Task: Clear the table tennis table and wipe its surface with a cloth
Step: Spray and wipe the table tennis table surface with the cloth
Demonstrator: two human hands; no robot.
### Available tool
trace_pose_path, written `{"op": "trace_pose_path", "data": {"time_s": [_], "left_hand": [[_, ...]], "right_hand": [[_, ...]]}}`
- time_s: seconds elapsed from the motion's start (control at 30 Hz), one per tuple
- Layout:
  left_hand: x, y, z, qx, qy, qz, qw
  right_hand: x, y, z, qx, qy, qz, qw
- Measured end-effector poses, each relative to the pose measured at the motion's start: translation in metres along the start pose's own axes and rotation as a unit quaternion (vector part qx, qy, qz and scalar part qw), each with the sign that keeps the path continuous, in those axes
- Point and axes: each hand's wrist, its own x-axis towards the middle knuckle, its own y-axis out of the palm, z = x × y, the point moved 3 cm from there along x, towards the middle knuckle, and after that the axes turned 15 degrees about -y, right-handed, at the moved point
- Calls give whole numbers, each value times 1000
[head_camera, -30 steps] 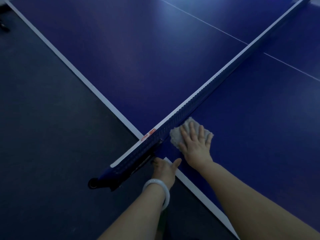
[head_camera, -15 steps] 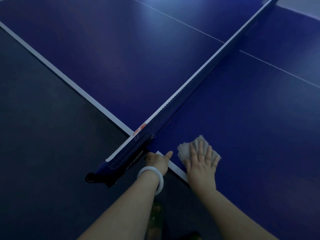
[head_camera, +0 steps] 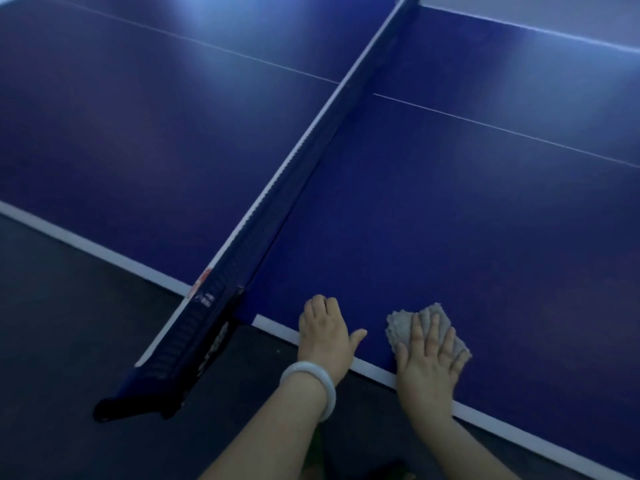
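My right hand (head_camera: 427,358) lies flat on the grey cloth (head_camera: 412,329), fingers spread straight and pressing it down onto the blue worktop (head_camera: 450,220); the grip here is wide, nothing curled around the fabric. The cloth is crumpled, sitting just inside the white edge line (head_camera: 377,372) at the near side of the worktop, at about 5 o'clock in my view, and its wrinkled edge shows past my fingertips at 11 o'clock from the hand.

My left hand (head_camera: 323,332) rests on the same near edge, just beside the cloth at its 9 o'clock, not touching it. Its fingers look bent at the knuckles against the surface and the thumb points toward 3 o'clock; it holds nothing. A pale bangle (head_camera: 310,388) circles that wrist.

The net (head_camera: 304,161) runs from its clamp (head_camera: 145,400) at 7 o'clock up toward 1 o'clock, splitting the worktop in two. My hands are both on the half to the right of it, near the clamp end. A thin white centre line (head_camera: 502,129) crosses the surface beyond, well apart from the cloth. Dark floor (head_camera: 69,323) fills the lower left.
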Motion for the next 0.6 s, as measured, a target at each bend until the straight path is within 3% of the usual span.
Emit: {"op": "trace_pose_path", "data": {"time_s": [0.07,0.17,0.23,0.3,0.4,0.47,0.6], "left_hand": [[-4,17,-6,26,20,52,998],[-5,36,-1,70,41,65,995],[-4,41,1,83,43,78,993],[-3,41,0,97,38,93,990],[-2,41,-5,124,24,108,986],[-4,38,-8,134,17,108,985],[-14,27,-33,127,35,77,988]], "right_hand": [[-6,-2,1,2,-46,-17,999],[-20,-4,-34,-14,-101,-29,994],[-29,-1,-79,-12,-38,-42,998],[-41,-2,-115,12,81,-55,995],[-48,-4,-112,52,200,-68,976],[-46,-4,-82,32,148,-74,986],[-49,3,-50,0,-108,-56,993]]}}
